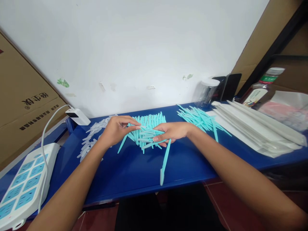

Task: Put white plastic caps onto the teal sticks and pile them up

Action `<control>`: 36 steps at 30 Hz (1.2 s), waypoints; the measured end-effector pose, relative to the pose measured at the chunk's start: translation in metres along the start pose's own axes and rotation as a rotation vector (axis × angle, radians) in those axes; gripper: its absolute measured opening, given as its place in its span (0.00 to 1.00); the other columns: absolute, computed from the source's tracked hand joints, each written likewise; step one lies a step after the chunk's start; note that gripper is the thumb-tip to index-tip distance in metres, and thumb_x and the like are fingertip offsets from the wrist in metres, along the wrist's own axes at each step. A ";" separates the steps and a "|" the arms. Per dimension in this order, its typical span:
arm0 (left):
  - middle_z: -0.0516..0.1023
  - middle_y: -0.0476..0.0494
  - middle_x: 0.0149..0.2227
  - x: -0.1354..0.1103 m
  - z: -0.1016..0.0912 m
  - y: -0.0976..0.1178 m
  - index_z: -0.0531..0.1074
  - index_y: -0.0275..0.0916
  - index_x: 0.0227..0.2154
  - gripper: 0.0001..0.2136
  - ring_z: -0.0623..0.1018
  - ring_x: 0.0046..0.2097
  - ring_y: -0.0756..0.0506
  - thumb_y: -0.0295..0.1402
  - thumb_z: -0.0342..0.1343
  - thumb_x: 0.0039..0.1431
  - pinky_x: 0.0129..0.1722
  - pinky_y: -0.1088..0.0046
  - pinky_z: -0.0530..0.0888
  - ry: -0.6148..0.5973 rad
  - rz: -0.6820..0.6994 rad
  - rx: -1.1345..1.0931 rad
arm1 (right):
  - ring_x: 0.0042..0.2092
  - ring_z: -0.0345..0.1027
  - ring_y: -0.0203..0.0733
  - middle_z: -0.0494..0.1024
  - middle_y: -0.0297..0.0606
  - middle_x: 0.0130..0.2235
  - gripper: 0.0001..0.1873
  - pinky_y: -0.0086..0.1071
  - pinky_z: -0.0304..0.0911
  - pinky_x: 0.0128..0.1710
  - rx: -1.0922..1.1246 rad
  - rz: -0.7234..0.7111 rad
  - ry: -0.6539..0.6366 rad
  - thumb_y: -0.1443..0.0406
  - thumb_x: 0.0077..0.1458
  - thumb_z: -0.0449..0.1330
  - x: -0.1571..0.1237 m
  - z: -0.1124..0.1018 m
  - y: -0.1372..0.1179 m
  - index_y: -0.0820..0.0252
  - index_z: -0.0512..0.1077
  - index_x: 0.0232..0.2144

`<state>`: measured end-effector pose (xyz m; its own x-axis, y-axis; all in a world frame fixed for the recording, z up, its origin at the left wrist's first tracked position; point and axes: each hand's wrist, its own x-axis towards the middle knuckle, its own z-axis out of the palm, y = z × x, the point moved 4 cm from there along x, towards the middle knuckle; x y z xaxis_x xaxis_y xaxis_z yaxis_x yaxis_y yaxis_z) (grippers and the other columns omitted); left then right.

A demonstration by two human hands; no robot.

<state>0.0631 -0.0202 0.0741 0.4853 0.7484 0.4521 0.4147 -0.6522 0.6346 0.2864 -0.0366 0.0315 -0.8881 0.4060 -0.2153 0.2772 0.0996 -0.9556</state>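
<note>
My right hand [175, 131] is wrapped round a bunch of turquoise eyebrow razors [150, 132], their pale tips toward the left. One more razor [165, 162] hangs down from that hand past the table's front edge. At the tip of a held razor, my left hand [116, 130] pinches with thumb and fingers; whether a cap is between them is too small to tell. Behind and beneath both hands, a row of similar razors [154, 118] lies on the blue table [134, 173]. Small translucent caps [86, 147] are scattered left of my left hand.
Another heap of razors [197, 118] lies to the right. Beyond it are white packets [260, 128], a clear jar [206, 93] and a bottle [261, 86]. A power strip [26, 183] with a cable, a white device [78, 116] and a cardboard box [26, 89] flank the left.
</note>
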 end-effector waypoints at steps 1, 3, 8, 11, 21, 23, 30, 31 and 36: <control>0.85 0.41 0.37 0.000 -0.001 0.000 0.87 0.43 0.36 0.06 0.74 0.31 0.48 0.38 0.70 0.58 0.28 0.70 0.64 0.004 -0.002 -0.002 | 0.23 0.57 0.27 0.73 0.31 0.28 0.22 0.23 0.49 0.18 -0.001 -0.001 0.001 0.49 0.64 0.63 0.000 0.000 0.001 0.62 0.68 0.31; 0.85 0.41 0.36 0.000 -0.003 -0.001 0.87 0.43 0.36 0.06 0.74 0.32 0.47 0.38 0.70 0.58 0.28 0.70 0.64 0.013 -0.005 -0.001 | 0.24 0.58 0.27 0.73 0.31 0.29 0.22 0.22 0.49 0.18 -0.004 -0.007 0.001 0.49 0.64 0.63 0.000 -0.001 0.002 0.61 0.68 0.32; 0.86 0.41 0.37 0.000 0.000 0.001 0.87 0.44 0.36 0.05 0.74 0.31 0.47 0.37 0.70 0.59 0.27 0.70 0.63 -0.009 0.017 0.013 | 0.23 0.57 0.27 0.73 0.31 0.29 0.23 0.23 0.49 0.18 -0.010 -0.004 -0.005 0.48 0.64 0.63 0.000 -0.001 0.001 0.62 0.68 0.32; 0.86 0.41 0.37 0.000 0.004 0.003 0.87 0.43 0.36 0.05 0.75 0.32 0.47 0.36 0.69 0.59 0.28 0.70 0.64 -0.018 0.028 0.005 | 0.23 0.56 0.27 0.73 0.31 0.28 0.24 0.24 0.51 0.19 -0.031 0.008 -0.005 0.47 0.63 0.63 -0.001 0.000 -0.002 0.62 0.69 0.31; 0.87 0.40 0.44 -0.004 0.015 0.000 0.85 0.44 0.47 0.13 0.82 0.41 0.42 0.41 0.64 0.64 0.36 0.69 0.75 -0.229 -0.145 -0.152 | 0.23 0.57 0.27 0.72 0.30 0.28 0.24 0.23 0.51 0.19 -0.025 0.045 -0.018 0.46 0.63 0.63 -0.001 0.002 -0.001 0.61 0.67 0.33; 0.86 0.39 0.47 -0.003 0.013 -0.003 0.83 0.43 0.50 0.15 0.83 0.45 0.41 0.42 0.62 0.65 0.41 0.68 0.77 -0.250 -0.166 -0.189 | 0.23 0.57 0.27 0.72 0.30 0.28 0.24 0.23 0.51 0.19 -0.024 0.046 -0.011 0.46 0.63 0.63 -0.001 0.002 -0.003 0.61 0.67 0.33; 0.85 0.38 0.35 -0.005 0.024 -0.020 0.86 0.38 0.41 0.14 0.78 0.31 0.48 0.42 0.70 0.57 0.26 0.77 0.70 -0.199 -0.360 -0.424 | 0.22 0.56 0.27 0.73 0.30 0.29 0.23 0.24 0.51 0.19 -0.063 0.005 -0.061 0.47 0.64 0.62 -0.002 0.005 -0.006 0.61 0.68 0.33; 0.84 0.39 0.33 -0.006 0.027 -0.022 0.86 0.37 0.40 0.14 0.74 0.26 0.50 0.42 0.71 0.56 0.22 0.78 0.66 -0.199 -0.392 -0.461 | 0.22 0.56 0.27 0.73 0.30 0.29 0.23 0.24 0.51 0.18 -0.054 0.000 -0.068 0.47 0.64 0.62 -0.001 0.006 -0.006 0.61 0.68 0.33; 0.74 0.46 0.22 -0.010 0.038 -0.027 0.85 0.36 0.34 0.14 0.57 0.19 0.56 0.43 0.72 0.53 0.17 0.77 0.51 -0.269 -0.475 -0.578 | 0.21 0.55 0.27 0.72 0.29 0.27 0.21 0.23 0.50 0.17 -0.035 -0.018 -0.140 0.49 0.64 0.63 0.000 0.011 -0.005 0.60 0.67 0.32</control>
<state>0.0767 -0.0152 0.0285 0.5567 0.8279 -0.0684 0.1948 -0.0500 0.9796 0.2812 -0.0467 0.0339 -0.9350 0.2731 -0.2263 0.2711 0.1387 -0.9525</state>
